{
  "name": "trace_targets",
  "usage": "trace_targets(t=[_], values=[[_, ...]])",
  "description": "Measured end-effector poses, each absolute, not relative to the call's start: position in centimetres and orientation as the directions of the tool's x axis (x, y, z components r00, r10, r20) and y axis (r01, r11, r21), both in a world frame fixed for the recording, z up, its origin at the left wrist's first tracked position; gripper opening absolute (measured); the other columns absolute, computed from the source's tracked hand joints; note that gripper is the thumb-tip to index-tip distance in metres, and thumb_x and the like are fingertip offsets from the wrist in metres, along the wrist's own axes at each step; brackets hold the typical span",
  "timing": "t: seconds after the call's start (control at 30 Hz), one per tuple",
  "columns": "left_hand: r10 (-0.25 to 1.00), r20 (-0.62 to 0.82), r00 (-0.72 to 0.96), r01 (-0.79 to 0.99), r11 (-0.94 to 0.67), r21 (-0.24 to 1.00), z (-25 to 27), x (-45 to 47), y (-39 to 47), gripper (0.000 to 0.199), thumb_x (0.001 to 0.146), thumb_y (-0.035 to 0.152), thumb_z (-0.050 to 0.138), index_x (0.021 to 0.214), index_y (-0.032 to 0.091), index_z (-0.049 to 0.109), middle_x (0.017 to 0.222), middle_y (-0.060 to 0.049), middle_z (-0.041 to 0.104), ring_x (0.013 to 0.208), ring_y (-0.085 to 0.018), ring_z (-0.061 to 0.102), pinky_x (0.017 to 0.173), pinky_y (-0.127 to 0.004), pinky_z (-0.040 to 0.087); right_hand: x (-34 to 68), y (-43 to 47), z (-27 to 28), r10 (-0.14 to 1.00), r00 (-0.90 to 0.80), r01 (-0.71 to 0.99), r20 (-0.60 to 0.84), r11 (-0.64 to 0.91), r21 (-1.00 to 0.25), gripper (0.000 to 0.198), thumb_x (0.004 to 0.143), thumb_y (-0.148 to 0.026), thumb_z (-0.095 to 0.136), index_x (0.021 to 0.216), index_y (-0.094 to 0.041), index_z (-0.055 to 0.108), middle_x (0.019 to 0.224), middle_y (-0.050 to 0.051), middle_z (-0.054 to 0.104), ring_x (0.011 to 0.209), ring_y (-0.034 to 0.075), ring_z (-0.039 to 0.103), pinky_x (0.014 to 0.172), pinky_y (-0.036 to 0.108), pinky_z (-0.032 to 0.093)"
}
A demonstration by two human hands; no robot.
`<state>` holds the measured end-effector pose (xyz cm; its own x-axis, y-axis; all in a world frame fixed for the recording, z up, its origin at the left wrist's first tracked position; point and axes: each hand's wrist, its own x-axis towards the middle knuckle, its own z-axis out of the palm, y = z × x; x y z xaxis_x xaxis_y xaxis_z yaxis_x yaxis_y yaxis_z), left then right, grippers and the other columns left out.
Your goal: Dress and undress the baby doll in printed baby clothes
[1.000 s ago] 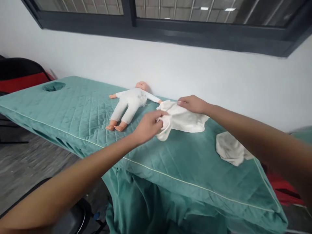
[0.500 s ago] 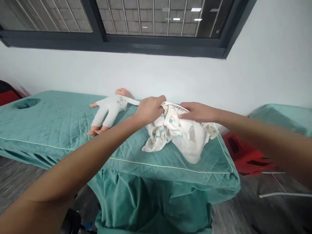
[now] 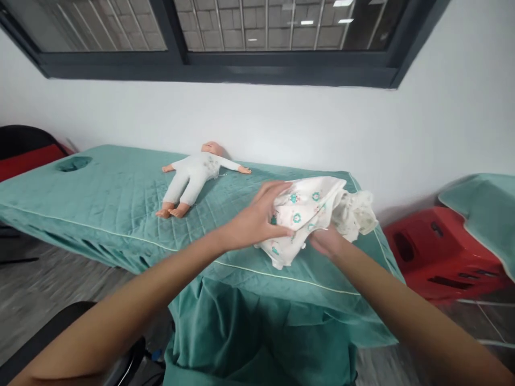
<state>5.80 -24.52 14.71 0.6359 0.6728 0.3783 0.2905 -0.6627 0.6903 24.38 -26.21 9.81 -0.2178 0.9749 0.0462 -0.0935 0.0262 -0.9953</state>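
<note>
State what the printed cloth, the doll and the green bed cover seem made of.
Printed cloth: probably thin matte cotton, by its limp folds.
Doll: likely smooth vinyl or rubber where bare, looking moulded; matte fabric elsewhere, by stray threads.
Green bed cover: seemingly velvety fabric, by its sheen.

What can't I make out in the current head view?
Head view: right hand, fingers mostly hidden by the patterned cloth.
Head view: dark marks on the doll, too small to identify.
Head view: window frame, top cut off by the upper edge.
</note>
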Motion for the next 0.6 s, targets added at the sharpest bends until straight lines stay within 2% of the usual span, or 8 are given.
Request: trace_targets(t=[0.07,0.13,0.23,0.33,0.43,0.47,0.53,0.6], values=[[0.736,0.371,0.567,0.377,-0.632,0.677,11.3,4.2,-24.7,0.099,0.067,0.042,0.083,0.150,0.026,0.032,0.153,-0.014,0.037,0.144,-0.033,0.036,0.119,-0.050,0.035,22.1,-26.1,8.9,0.975,-0.220,-0.248,-0.015,-0.070,-0.966,0.058,0.080,-0.061,0.061,0.132,-0.036,0.056,0.144,0.002,0.059,0.131,0.034,0.054,0.100,0.050,0.054],[0.816,0.411,0.406,0.443,-0.569,0.692,8.0,2.0,-25.4,0.083,0.077,0.037,0.075,0.149,0.023,0.035,0.148,-0.015,0.046,0.138,-0.031,0.044,0.116,-0.049,0.039,19.5,-26.3,8.1,0.947,-0.318,-0.312,-0.048,-0.152,-0.938,0.061,0.082,-0.062,0.061,0.135,-0.032,0.056,0.142,0.005,0.060,0.129,0.033,0.056,0.104,0.049,0.050],[0.888,0.404,0.220,0.485,-0.459,0.744,4.1,-3.5,-27.6,0.051,0.087,0.033,0.062,0.136,0.020,0.052,0.133,-0.012,0.062,0.122,-0.027,0.060,0.106,-0.043,0.048,17.0,-27.3,6.6,0.798,-0.584,-0.050,-0.152,-0.223,-0.974,0.061,0.077,-0.052,0.075,0.132,-0.028,0.061,0.137,0.008,0.063,0.128,0.032,0.057,0.110,0.050,0.044],[0.933,0.345,-0.099,0.634,-0.208,0.745,1.9,-12.8,-31.4,0.037,0.088,0.028,0.056,0.123,0.018,0.061,0.122,-0.010,0.069,0.112,-0.025,0.065,0.102,-0.040,0.050,17.5,-27.6,3.9,0.699,-0.670,0.232,-0.250,-0.122,-0.965,0.053,0.085,-0.051,0.068,0.133,-0.029,0.061,0.141,0.009,0.059,0.130,0.031,0.055,0.112,0.052,0.043],[0.797,0.336,-0.502,0.756,0.216,0.618,1.5,-23.8,-36.9,0.042,0.084,0.018,0.053,0.125,0.016,0.061,0.129,-0.008,0.065,0.120,-0.026,0.060,0.109,-0.043,0.044,19.7,-26.8,0.5,0.705,-0.623,0.338,-0.338,-0.147,-0.930,0.047,0.088,-0.053,0.063,0.130,-0.031,0.062,0.140,0.009,0.059,0.127,0.029,0.059,0.110,0.050,0.046],[0.673,0.388,-0.629,0.736,0.355,0.576,1.5,-27.1,-39.0,0.043,0.081,0.017,0.055,0.124,0.015,0.061,0.127,-0.010,0.065,0.120,-0.028,0.059,0.110,-0.045,0.043,20.3,-26.4,-0.4,0.711,-0.609,0.341,-0.353,-0.167,-0.925,0.046,0.088,-0.054,0.062,0.127,-0.030,0.063,0.139,0.009,0.060,0.125,0.028,0.060,0.109,0.049,0.048],[0.496,0.431,-0.754,0.657,0.590,0.469,1.1,-32.4,-42.6,0.049,0.082,0.020,0.056,0.131,0.014,0.058,0.127,-0.011,0.062,0.124,-0.031,0.054,0.109,-0.047,0.042,21.2,-25.7,-1.7,0.729,-0.575,0.335,-0.371,-0.204,-0.920,0.046,0.087,-0.055,0.063,0.125,-0.029,0.064,0.137,0.011,0.062,0.119,0.029,0.064,0.103,0.047,0.054],[0.376,0.382,-0.844,0.519,0.751,0.408,-0.5,-35.1,-45.3,0.058,0.085,0.025,0.057,0.141,0.017,0.048,0.132,-0.012,0.053,0.122,-0.031,0.053,0.104,-0.049,0.045,21.5,-25.1,-2.1,0.748,-0.546,0.326,-0.378,-0.226,-0.918,0.047,0.085,-0.058,0.065,0.121,-0.028,0.066,0.134,0.012,0.063,0.112,0.030,0.067,0.092,0.045,0.060]])
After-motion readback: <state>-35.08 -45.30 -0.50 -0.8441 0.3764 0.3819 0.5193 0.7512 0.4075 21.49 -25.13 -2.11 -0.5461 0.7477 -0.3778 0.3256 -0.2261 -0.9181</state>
